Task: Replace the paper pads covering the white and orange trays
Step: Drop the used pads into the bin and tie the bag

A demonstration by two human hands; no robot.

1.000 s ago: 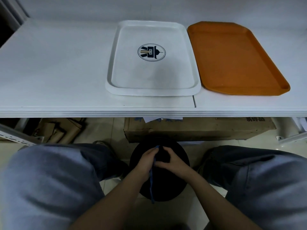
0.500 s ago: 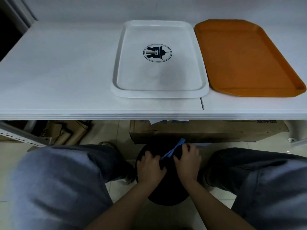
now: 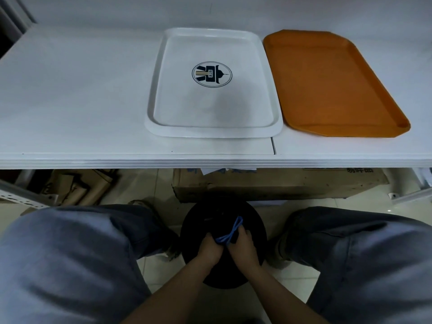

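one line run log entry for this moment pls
hands: left and right both grip blue strip over black bin | white tray, orange tray: bare, no pads | stage: between pads

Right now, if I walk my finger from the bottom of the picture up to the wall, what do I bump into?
Hands: left hand and right hand, blue strap, black bag, cardboard box, table edge, white tray.
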